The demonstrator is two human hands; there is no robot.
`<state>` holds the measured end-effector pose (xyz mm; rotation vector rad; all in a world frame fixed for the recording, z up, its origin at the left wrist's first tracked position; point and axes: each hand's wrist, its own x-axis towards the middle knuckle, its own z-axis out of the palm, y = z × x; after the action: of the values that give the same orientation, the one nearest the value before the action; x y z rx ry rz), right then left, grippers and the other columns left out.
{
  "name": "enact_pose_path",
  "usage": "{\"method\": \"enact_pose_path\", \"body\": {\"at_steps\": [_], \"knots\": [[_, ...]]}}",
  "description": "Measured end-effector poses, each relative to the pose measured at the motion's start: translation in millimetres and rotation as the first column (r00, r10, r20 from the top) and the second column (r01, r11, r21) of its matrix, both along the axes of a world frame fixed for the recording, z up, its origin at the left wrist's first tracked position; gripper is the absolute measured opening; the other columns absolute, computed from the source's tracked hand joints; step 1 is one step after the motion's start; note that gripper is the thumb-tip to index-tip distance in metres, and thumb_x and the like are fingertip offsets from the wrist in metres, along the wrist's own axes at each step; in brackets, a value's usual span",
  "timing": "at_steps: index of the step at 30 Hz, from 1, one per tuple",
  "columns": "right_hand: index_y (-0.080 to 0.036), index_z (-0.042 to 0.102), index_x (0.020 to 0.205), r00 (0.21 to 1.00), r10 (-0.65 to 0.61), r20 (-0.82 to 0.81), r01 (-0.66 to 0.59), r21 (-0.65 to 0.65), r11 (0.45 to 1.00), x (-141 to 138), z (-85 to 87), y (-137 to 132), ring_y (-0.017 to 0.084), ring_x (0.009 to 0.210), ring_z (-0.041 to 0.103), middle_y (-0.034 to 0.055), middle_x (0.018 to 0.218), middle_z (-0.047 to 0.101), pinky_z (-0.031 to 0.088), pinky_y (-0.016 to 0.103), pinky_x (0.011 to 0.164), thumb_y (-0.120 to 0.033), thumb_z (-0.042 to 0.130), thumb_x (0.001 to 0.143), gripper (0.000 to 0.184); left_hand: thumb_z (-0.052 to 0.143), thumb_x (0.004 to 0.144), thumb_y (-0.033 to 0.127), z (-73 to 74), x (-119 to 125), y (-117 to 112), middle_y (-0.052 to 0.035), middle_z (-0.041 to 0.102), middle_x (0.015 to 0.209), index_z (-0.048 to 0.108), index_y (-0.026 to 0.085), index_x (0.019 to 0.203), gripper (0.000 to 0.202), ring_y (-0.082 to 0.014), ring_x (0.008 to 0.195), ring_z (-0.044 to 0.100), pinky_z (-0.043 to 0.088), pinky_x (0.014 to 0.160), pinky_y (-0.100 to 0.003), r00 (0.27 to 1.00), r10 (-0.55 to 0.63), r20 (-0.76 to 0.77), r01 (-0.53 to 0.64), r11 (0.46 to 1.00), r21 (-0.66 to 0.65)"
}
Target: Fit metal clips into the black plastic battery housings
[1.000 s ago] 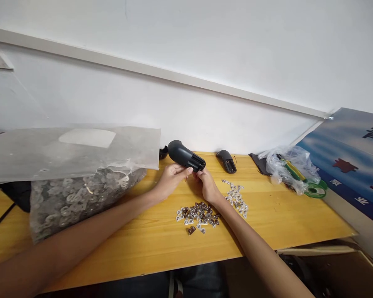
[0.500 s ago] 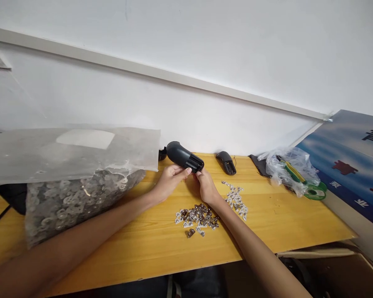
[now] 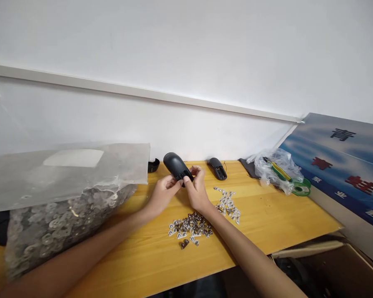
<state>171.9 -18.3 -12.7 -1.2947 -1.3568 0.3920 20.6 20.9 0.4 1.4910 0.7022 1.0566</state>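
Note:
Above the wooden table, a dark curved plastic housing with a battery compartment is held tilted between both my hands. My left hand pinches its lower left edge with thumb and fingers. From the right, my right hand grips the lower end, thumb pressed at the compartment and fingers behind it. A second such housing lies at the back of the table, a thin wire beside it. Below my hands is a pile of small metal battery contacts. Another pile of silvery contacts lies to the right of my right wrist.
A large plastic bag of metal pieces covers the left side. Along the wall lies a black curved part. To the right are pliers on clear plastic and a green spool. A cardboard box stands below the table's right edge.
My right hand has shifted its grip, its thumb now over the compartment and fingers around the far side. The housing has turned more upright. The view has swung slightly to the right and up.

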Motion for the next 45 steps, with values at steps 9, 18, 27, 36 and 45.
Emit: {"method": "enact_pose_path", "body": {"at_steps": [9,18,27,36,45], "knots": [[-0.019,0.039,0.146,0.994,-0.106,-0.036,0.108,0.075,0.991,16.0,22.6,5.4,0.033,0.122,0.058,0.0203,0.134,0.058,0.047,0.053,0.107,-0.05,0.071,0.088,0.072,0.073,0.09,0.043,-1.8,-2.6,-4.9,-0.0111,0.08,0.115,0.075,0.019,0.111,0.032,-0.0271,0.103,0.075,0.057,0.091,-0.04,0.987,-0.073,-0.14,0.08,0.996,0.042],[-0.014,0.059,0.133,0.847,-0.43,0.314,0.432,0.067,0.9,133.2,31.2,10.1,0.037,0.119,0.062,0.0197,0.127,0.068,0.049,0.052,0.105,-0.054,0.066,0.085,0.062,0.074,0.087,0.056,2.7,-5.0,1.0,-0.0148,0.079,0.13,0.078,0.018,0.12,0.05,-0.032,0.121,0.073,0.052,0.114,-0.051,0.984,-0.055,-0.168,0.054,0.998,-0.012],[-0.015,0.064,0.136,0.71,-0.333,0.621,0.465,-0.058,0.883,139.7,3.4,24.3,0.039,0.128,0.057,0.0212,0.134,0.062,0.047,0.05,0.11,-0.052,0.062,0.088,0.06,0.065,0.094,0.05,6.4,-6.8,-3.7,-0.0132,0.079,0.129,0.077,0.019,0.118,0.041,-0.0313,0.124,0.072,0.053,0.113,-0.047,0.97,-0.051,-0.239,0.067,0.996,0.057],[-0.013,0.057,0.143,0.596,-0.431,0.678,0.669,-0.122,0.733,167.0,-4.4,19.1,0.047,0.137,0.047,0.0284,0.147,0.05,0.042,0.058,0.109,-0.049,0.065,0.088,0.066,0.049,0.1,0.022,6.2,-24.5,20.8,-0.0323,0.046,0.163,0.047,-0.001,0.156,0.061,-0.0478,0.157,0.035,0.029,0.127,-0.065,0.549,0.635,-0.544,0.069,0.614,0.786],[-0.007,0.048,0.151,0.671,-0.311,0.673,0.366,0.064,0.929,130.3,17.7,13.0,0.048,0.15,0.034,0.033,0.157,0.041,0.029,0.067,0.123,-0.056,0.066,0.092,0.079,0.04,0.09,-0.003,19.7,-34.6,35.2,-0.0236,0.072,0.118,0.061,0.009,0.143,0.058,-0.0377,0.112,0.068,0.05,0.101,-0.052,0.347,0.654,-0.672,0.325,0.589,0.74]]}}
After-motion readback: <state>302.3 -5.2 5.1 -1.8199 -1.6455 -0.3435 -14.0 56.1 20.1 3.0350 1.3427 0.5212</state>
